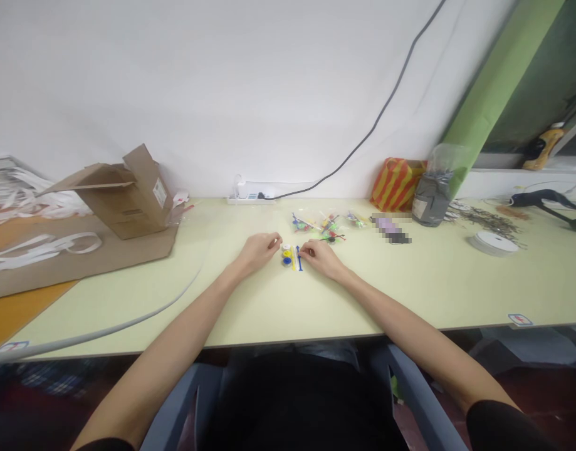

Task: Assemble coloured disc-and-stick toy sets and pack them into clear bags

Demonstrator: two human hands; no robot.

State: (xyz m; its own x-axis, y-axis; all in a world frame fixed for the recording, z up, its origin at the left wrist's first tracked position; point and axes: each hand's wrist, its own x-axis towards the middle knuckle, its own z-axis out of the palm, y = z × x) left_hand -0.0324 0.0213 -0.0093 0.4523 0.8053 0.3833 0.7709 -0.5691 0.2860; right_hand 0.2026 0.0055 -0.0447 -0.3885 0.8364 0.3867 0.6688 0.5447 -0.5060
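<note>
While my left hand (258,252) and right hand (321,257) rest on the bench (410,288), the fingers (276,241) of each curl together near a blue plastic strip (299,258); I cannot tell whether they clamp anything. Round blue and yellow pieces (286,255) and a yellow strip (293,258) lie just left of it, clear bags of coloured parts (316,222) sit beyond it, and a cardboard box (128,194) stands well left of it.

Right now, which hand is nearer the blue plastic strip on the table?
Right: the right hand is just right of the blue plastic strip; the left hand is farther left, past a yellow strip.
</note>
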